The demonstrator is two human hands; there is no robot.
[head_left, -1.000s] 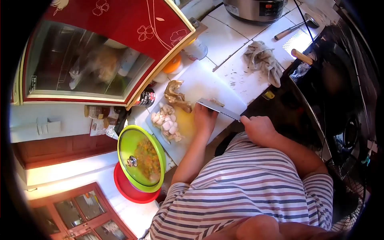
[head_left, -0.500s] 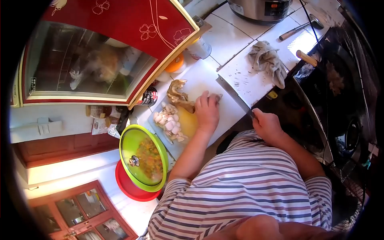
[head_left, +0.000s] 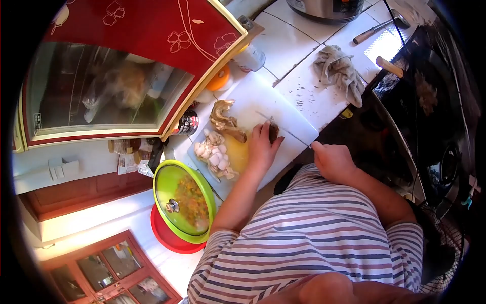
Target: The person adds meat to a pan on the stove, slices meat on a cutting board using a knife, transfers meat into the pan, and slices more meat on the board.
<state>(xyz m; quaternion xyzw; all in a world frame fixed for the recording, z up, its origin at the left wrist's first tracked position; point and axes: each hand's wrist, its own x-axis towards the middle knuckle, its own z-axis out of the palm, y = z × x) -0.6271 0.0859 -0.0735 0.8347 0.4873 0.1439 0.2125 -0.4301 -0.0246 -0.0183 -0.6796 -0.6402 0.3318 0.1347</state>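
My left hand (head_left: 261, 150) rests on the white cutting board (head_left: 296, 117), its fingers and thumb closed around a small dark brown piece of food (head_left: 274, 131). My right hand (head_left: 333, 160) grips a knife (head_left: 289, 133) at the board's near right edge. The blade shows only as a thin line, edge-on, reaching over the board just beside the brown piece; the handle is hidden in my fist. Left of my left hand lies a larger, wrinkled brown piece of food (head_left: 223, 119). Below it is a pile of pale, cut chunks (head_left: 215, 157) in a yellowish wet patch.
A lime-green bowl with a glass lid (head_left: 185, 202) stands at the left, over a red basin (head_left: 169, 238). A red-framed cabinet (head_left: 152, 25) overhangs the counter. Behind the board lie a crumpled grey cloth (head_left: 338, 73) and a ladle (head_left: 377, 33). A dark wok (head_left: 430, 91) sits at right.
The knife has swung left over the board and turned from showing its flat side to edge-on. My left hand has shifted slightly, exposing more of the brown piece.
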